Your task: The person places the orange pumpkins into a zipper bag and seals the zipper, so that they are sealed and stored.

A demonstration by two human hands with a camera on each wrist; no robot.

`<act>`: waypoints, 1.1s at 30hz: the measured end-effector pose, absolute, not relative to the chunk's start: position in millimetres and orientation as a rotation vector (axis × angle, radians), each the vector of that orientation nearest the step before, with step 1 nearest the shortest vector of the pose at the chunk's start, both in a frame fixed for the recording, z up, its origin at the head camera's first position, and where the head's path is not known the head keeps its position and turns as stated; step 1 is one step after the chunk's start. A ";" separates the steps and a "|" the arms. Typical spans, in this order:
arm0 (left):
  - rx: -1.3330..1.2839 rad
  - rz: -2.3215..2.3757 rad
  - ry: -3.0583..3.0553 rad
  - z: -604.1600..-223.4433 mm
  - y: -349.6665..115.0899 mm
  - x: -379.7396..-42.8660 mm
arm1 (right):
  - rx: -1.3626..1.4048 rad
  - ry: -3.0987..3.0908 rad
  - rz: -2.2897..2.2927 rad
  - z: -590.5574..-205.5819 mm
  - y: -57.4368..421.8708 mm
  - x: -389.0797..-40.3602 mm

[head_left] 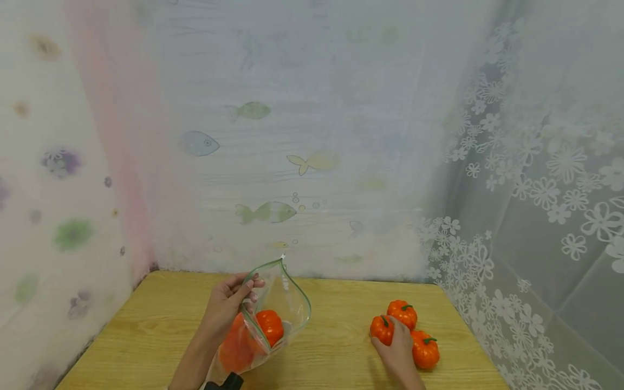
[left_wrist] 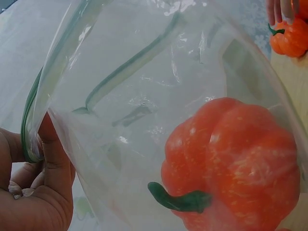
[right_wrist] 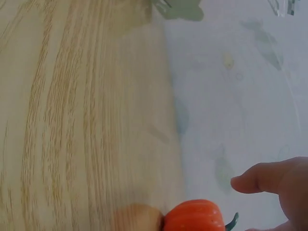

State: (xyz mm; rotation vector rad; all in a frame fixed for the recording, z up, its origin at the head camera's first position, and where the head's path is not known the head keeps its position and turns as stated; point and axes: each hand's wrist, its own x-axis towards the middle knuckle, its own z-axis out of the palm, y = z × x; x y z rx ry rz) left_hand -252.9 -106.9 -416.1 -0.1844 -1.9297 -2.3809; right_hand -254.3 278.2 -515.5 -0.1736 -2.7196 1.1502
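Observation:
My left hand (head_left: pixel 229 300) pinches the green-lined rim of a clear zip bag (head_left: pixel 297 303), whose mouth gapes. Inside the bag, an orange toy pumpkin (head_left: pixel 271 327) shows at the opening, with more orange seen through the plastic lower down. The left wrist view has a pumpkin (left_wrist: pixel 236 163) with a green stem close up behind the film. At the right, my right hand (head_left: pixel 398 346) spreads its thumb and fingers about a small pumpkin (head_left: pixel 382 330). In the right wrist view the thumb (right_wrist: pixel 264 177) is straight and apart from the pumpkin (right_wrist: pixel 195 216).
Two other pumpkins stand by the right hand, one behind (head_left: pixel 402 314) and one to its right (head_left: pixel 426 350). All rest on a wooden table (head_left: pixel 331 325). Curtains with fish (head_left: pixel 317 135) and flower prints (head_left: pixel 546 195) hang around it. A black object (head_left: pixel 229 382) shows at the bottom edge.

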 end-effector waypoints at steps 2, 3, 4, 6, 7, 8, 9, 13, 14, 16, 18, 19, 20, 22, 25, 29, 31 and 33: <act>-0.187 -2.382 -1.930 -416.4 -106.9 -252.7 | -0.165 -2.751 1.103 -518.9 280.9 -257.2; -0.188 -2.383 -1.929 -416.6 -106.9 -252.6 | -0.156 -2.763 1.088 -520.0 281.7 -258.3; -0.188 -2.383 -1.928 -416.8 -106.9 -252.5 | -0.141 -2.770 1.069 -520.9 282.4 -259.2; -0.182 -2.387 -1.922 -416.9 -106.7 -251.9 | -0.119 -2.781 1.049 -521.6 282.6 -260.2; -0.179 -2.389 -1.920 -417.0 -106.6 -251.6 | -0.109 -2.783 1.048 -521.4 282.5 -260.6; -0.178 -2.391 -1.919 -417.1 -106.6 -251.3 | -0.099 -2.782 1.048 -521.1 282.4 -260.9; -0.177 -2.393 -1.918 -417.3 -106.5 -251.0 | -0.096 -2.782 1.058 -520.4 282.1 -261.2; -0.185 -2.399 -1.912 -418.2 -106.6 -250.2 | -0.071 -2.753 1.126 -519.4 283.3 -263.1; -0.191 -2.400 -1.910 -418.5 -106.7 -250.1 | -0.064 -2.744 1.147 -519.9 284.2 -263.8; -0.199 -2.403 -1.905 -419.4 -106.9 -249.9 | -0.051 -2.729 1.190 -521.1 285.9 -265.2; -0.204 -2.406 -1.901 -420.0 -106.9 -249.4 | -0.054 -2.727 1.231 -522.5 287.6 -266.7; -0.204 -2.408 -1.898 -420.2 -106.9 -249.0 | -0.059 -2.729 1.257 -523.1 288.3 -267.5; -0.202 -2.407 -1.897 -420.3 -106.9 -248.5 | -0.072 -2.732 1.288 -523.9 288.8 -268.4; -0.194 -2.404 -1.896 -420.2 -106.7 -247.4 | -0.100 -2.751 1.338 -525.2 289.3 -269.8; -0.188 -2.395 -1.899 -419.9 -106.4 -245.7 | -0.133 -2.800 1.356 -528.4 289.7 -271.0; -0.201 -2.389 -1.902 -420.4 -106.5 -244.5 | -0.152 -2.831 1.343 -533.4 291.2 -271.2; -0.210 -2.391 -1.899 -420.9 -106.7 -244.2 | -0.154 -2.817 1.357 -535.1 292.2 -271.3; -0.215 -2.389 -1.896 -421.5 -106.9 -244.0 | -0.150 -2.810 1.363 -536.3 292.8 -271.5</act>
